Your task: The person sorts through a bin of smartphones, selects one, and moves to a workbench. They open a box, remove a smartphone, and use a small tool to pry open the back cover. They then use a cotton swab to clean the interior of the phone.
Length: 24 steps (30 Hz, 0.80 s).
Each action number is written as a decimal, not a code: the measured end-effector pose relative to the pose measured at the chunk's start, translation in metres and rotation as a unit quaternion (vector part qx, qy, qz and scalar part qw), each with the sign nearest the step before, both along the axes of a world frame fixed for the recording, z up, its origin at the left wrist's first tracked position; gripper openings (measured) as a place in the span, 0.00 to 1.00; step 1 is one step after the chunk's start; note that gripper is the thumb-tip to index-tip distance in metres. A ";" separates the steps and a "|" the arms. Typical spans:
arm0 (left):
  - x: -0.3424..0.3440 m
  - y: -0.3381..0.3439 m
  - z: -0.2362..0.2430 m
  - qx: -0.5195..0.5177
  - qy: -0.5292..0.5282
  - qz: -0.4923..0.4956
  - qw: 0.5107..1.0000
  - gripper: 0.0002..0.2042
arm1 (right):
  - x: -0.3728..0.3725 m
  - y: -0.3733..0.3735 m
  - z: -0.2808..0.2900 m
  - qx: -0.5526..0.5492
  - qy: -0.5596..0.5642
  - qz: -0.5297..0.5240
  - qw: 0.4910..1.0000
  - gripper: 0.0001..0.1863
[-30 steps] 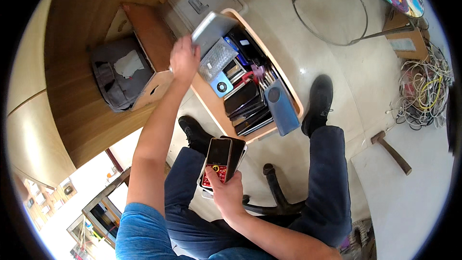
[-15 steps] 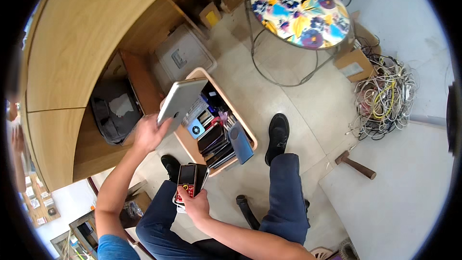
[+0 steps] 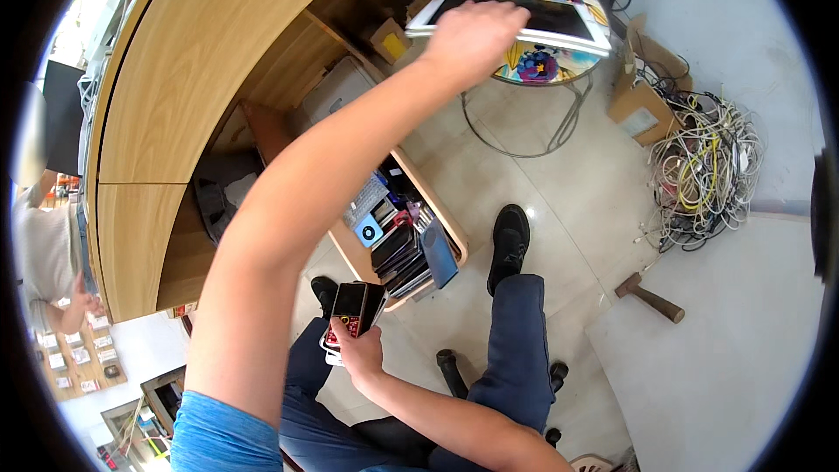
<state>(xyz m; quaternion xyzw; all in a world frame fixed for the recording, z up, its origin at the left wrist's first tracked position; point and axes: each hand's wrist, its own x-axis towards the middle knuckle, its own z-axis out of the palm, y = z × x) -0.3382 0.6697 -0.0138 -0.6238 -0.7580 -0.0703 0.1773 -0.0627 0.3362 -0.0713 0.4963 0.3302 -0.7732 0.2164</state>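
My left arm stretches across to the round stool (image 3: 535, 65) with a floral top. There my left hand (image 3: 476, 35) is closed on a white-framed tablet (image 3: 559, 21), its dark screen facing up. The tablet is over the stool top; whether it rests fully there is hard to tell. Low in the middle, my right hand (image 3: 360, 354) grips a keypad phone (image 3: 351, 304) with red keys, stacked on other phone-like devices, one of them white-edged. Beyond that hand stands a peach plastic bin (image 3: 450, 225) holding several phones, a keyboard piece and a blue device with a round dial (image 3: 369, 229).
At right, a heap of tangled cables (image 3: 699, 166) lies by an open cardboard box (image 3: 642, 105). A hammer (image 3: 651, 299) lies below it. Wooden cabinets (image 3: 144, 140) curve along the left. Another person (image 3: 52, 249) is at the far left, beside a board of small items (image 3: 79, 354).
My left hand has carried the tablet from above the bin up and right to the stool, and its screen now faces up. My right hand still holds the phones, almost unmoved.
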 end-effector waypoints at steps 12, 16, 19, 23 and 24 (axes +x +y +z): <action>0.012 -0.030 -0.019 0.070 -0.151 -0.065 0.984 0.33 | 0.007 0.018 0.023 -0.086 0.007 -0.047 0.995 0.29; 0.077 -0.160 0.032 0.050 -0.218 -0.014 0.974 0.35 | -0.001 0.017 0.007 -0.068 0.017 -0.097 0.993 0.27; 0.130 -0.318 0.054 -0.030 -0.292 0.105 0.950 0.32 | -0.009 0.001 -0.040 -0.011 0.015 -0.109 0.994 0.26; 0.249 -0.516 0.078 -0.061 -0.414 0.311 0.854 0.30 | -0.029 0.003 -0.098 0.088 0.019 -0.041 0.995 0.24; 0.289 -0.558 0.080 -0.042 -0.404 0.316 0.857 0.31 | -0.033 -0.003 -0.098 0.092 0.010 -0.028 0.995 0.24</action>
